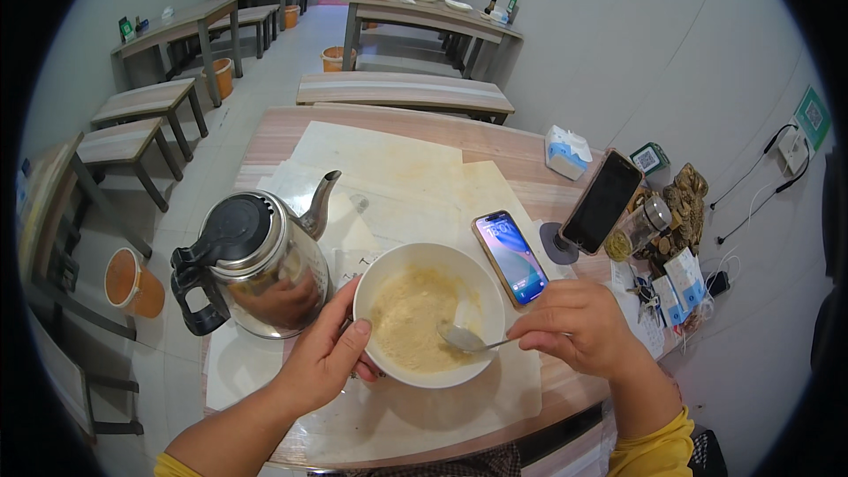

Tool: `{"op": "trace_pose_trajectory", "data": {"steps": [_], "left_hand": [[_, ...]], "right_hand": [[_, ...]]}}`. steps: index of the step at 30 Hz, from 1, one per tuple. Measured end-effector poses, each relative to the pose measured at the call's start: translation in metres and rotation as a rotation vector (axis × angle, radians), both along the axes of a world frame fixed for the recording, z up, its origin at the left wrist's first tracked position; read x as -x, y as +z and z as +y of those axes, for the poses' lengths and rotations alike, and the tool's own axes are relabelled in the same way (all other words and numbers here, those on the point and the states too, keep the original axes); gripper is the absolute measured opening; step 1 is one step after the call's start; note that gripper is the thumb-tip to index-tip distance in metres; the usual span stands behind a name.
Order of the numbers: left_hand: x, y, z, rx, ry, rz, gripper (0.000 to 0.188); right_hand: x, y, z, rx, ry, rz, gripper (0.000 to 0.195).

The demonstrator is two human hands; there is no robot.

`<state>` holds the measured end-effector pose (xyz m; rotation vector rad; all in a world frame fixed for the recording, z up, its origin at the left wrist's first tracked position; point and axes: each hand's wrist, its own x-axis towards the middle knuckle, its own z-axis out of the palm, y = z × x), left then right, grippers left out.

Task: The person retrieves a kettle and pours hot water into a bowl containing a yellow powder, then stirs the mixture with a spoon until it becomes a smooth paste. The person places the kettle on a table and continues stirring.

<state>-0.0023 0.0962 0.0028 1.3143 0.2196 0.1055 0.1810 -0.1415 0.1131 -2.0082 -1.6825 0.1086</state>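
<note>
A white bowl (371, 291) holds a pale yellow, partly powdery mixture (417, 318). My left hand (334, 351) grips the bowl's left rim, thumb on top and fingers beneath. Between the thumb and fingers of my right hand (576, 328) is the handle of a metal spoon (464, 338), whose tip rests in the mixture near the bowl's right side. Left of the bowl stands a steel kettle (278, 298) with a black lid and handle, its spout pointing away to the right. Just beyond my right hand lies a lit smartphone (510, 258).
Paper sheets (391, 152) cover much of the wooden table (523, 146). At right are a dark phone on a stand (603, 202), a glass jar (639, 228), a carved figure (686, 205), a tissue pack (568, 152) and keys (642, 293). A bench (404, 91) stands beyond; an orange bin (134, 285) is at left.
</note>
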Motion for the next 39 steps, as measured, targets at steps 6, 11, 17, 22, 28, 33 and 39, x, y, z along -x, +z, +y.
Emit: {"op": "trace_pose_trajectory", "data": {"steps": [6,11,17,22,28,33,39], "left_hand": [[0.000,-0.001,0.001,-0.028,-0.029,0.027,0.061],[0.000,-0.001,0.002,-0.031,-0.032,0.046,0.060],[-0.001,-0.002,0.001,-0.016,-0.018,0.012,0.060],[-0.002,-0.002,0.001,0.012,-0.022,0.012,0.060],[-0.001,-0.001,0.002,0.020,-0.017,0.017,0.060],[-0.002,0.000,0.001,0.053,-0.028,0.019,0.059],[0.000,-0.001,0.001,0.084,-0.039,0.007,0.060]], "right_hand": [[0.015,-0.019,0.007,-0.084,0.020,-0.103,0.021],[0.026,-0.029,0.015,-0.085,0.145,0.011,0.024],[0.014,-0.020,0.004,-0.019,0.125,-0.005,0.025],[0.018,-0.027,0.015,-0.031,0.134,-0.002,0.024],[0.011,-0.017,0.007,-0.055,0.173,0.026,0.023],[0.010,-0.024,0.013,-0.012,0.188,0.034,0.022],[0.009,-0.017,0.015,0.012,0.170,0.031,0.026]]}}
